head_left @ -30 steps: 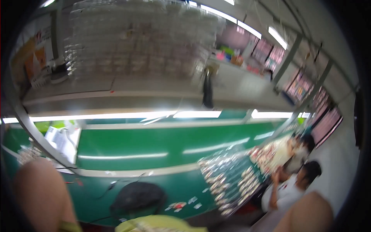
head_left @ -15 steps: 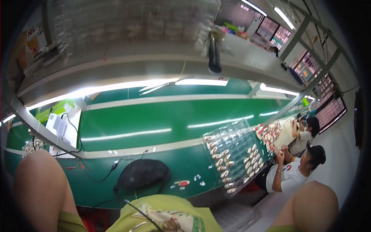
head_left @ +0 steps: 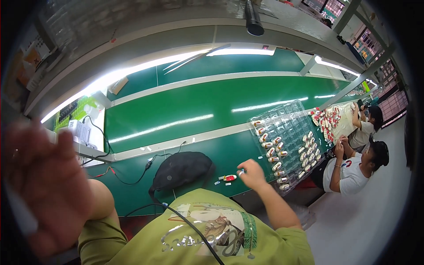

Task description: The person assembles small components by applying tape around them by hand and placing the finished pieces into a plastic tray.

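- While the left hand (head_left: 48, 176) looms blurred, left of the black fabric pouch (head_left: 183, 170) and closest to the camera, its fingers look spread, with nothing visible in its grasp.
- Right of the pouch, the right hand (head_left: 251, 173) has its fingers curled; a tiny pale bit shows at the fingertips, but I cannot tell whether it is gripped.
- Between pouch and right hand lies the red-and-white oval piece (head_left: 229, 178), just beside the fingertips; contact is unclear. Small label-like scraps (head_left: 228, 184) lie near it.
- Farther right of the pouch, the clear blister tray (head_left: 289, 119) is part-filled: oval pieces sit along its left side and in a cluster at its right, while many middle and far pockets show none. I judge the filling to be partway along.
- Well right of the pouch, past the tray, sit a co-worker in a white shirt (head_left: 351, 174) and, farther off, a second co-worker (head_left: 373, 123), by a heap of red-and-white pieces (head_left: 326, 121), apparently not yet in a tray.
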Demonstrator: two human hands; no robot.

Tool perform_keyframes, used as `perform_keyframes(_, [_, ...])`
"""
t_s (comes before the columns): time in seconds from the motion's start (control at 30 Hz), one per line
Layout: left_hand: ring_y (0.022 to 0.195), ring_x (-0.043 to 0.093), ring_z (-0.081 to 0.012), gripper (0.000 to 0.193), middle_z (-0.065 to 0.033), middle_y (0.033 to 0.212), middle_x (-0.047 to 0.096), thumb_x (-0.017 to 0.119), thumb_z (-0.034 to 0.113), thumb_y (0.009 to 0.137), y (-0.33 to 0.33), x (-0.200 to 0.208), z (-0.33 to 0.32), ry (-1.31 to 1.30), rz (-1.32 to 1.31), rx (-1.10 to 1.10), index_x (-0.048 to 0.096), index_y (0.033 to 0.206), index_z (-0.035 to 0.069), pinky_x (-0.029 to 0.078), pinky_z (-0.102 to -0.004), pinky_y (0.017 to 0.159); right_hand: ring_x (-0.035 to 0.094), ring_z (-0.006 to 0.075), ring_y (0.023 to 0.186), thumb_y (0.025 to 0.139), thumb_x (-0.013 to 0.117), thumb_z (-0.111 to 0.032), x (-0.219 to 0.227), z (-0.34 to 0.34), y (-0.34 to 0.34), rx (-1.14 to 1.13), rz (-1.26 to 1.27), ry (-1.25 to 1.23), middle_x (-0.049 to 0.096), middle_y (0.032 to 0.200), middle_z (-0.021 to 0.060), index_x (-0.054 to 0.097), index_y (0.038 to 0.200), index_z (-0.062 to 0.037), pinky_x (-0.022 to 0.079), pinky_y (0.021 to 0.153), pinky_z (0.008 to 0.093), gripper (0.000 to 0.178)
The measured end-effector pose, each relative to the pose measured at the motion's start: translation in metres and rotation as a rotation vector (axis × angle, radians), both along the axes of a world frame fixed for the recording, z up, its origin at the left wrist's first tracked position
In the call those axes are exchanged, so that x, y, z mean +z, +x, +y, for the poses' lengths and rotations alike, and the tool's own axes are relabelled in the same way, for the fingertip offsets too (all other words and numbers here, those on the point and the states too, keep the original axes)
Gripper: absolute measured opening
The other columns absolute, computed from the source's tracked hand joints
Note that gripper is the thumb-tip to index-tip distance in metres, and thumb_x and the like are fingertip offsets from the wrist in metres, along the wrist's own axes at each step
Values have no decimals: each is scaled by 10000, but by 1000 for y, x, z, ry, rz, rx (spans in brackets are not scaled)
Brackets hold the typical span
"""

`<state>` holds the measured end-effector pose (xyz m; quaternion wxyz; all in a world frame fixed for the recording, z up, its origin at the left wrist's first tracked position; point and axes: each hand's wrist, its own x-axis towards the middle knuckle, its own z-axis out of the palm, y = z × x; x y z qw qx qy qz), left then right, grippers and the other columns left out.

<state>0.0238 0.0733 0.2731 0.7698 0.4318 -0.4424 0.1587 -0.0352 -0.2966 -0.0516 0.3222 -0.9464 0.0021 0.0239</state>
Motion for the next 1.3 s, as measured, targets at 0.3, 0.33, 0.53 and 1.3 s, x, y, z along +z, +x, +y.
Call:
perform_keyframes(0.3, [829,615,-117,215,-64,923,660,661,152,846,62,-224,-68,629,1190,-251,615,1007,18,496,-255,751,554,268,977,731,730,-240,-92,21,-13,297,-24,-276,587,976,74,647,1006,-118,460,845,362,312])
perform_keyframes(0.33, [827,619,-122,208,-69,930,657,657,146,855,59,-247,-75,733,1190,-249,611,1012,17,502,-255,753,573,286,925,767,703,-251,-78,24,-5,165,70,-85,596,955,87,647,982,-93,472,806,375,272])
perform_keyframes(0.53, [861,617,-125,251,-63,916,644,646,148,874,40,-308,-118,935,963,-264,590,1061,-9,512,-272,786,595,221,775,796,699,-200,-4,27,17,-72,139,599,593,864,101,645,981,-26,479,703,312,261])
perform_keyframes(1.3, [779,661,-167,352,-81,863,643,649,36,849,45,-281,-123,894,1026,-666,522,1178,28,561,-286,673,574,276,884,665,717,-157,88,39,54,327,-6,70,595,907,104,663,899,-59,462,763,373,259])
